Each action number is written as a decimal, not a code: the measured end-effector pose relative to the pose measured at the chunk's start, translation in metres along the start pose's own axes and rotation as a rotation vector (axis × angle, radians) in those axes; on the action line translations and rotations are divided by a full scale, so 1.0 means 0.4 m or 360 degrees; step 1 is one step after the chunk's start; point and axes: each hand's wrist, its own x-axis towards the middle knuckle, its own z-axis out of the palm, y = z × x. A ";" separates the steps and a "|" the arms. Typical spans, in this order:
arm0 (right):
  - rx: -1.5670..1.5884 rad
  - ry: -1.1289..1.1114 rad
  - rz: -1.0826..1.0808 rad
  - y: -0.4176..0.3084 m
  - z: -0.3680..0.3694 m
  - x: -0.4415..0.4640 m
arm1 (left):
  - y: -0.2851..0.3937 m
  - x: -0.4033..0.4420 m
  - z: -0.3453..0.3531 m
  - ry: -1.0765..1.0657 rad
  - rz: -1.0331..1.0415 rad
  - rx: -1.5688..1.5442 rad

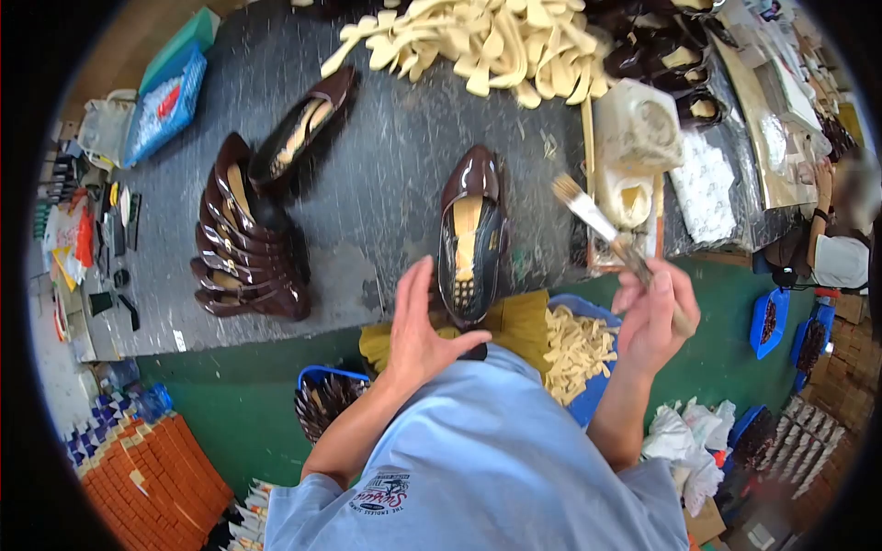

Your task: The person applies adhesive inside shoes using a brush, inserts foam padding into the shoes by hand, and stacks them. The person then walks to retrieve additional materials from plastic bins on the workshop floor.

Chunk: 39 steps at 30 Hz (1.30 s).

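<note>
Pale blue shirt (496,459) fabric lies closest to the viewpoint, with the person's two bare hands working beyond it at the near edge of the counter (386,147). Left hand (418,335): open, fingers extended and thumb spread wide, set beside the heel end of the dark glossy shoe (471,243); whether it makes contact cannot be told. Right hand (657,317): closed, thumb and fingers pinching the handle of the flat brush (593,216), bristles raised between the shoe and the crusted container (641,129). Caution: if the bristles carry fluid, a drip could mark the counter or the shiny upper, the cause being an overloaded brush held at a slant. A stroke running past the opening could likewise smear the rim. With the left hand spread rather than clamped, brush pressure could swivel the shoe; its heel sits right at the near edge, so a backward push could tip it off. Orientation: the shoe rests sole down, opening up, toe pointing to the far edge and heel toward the person, its long axis running roughly square to the near edge.
</note>
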 end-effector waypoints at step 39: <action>0.0205 0.0413 0.0224 0.054 -0.138 -0.064 | 0.172 0.314 -0.168 -0.0858 0.0763 0.0443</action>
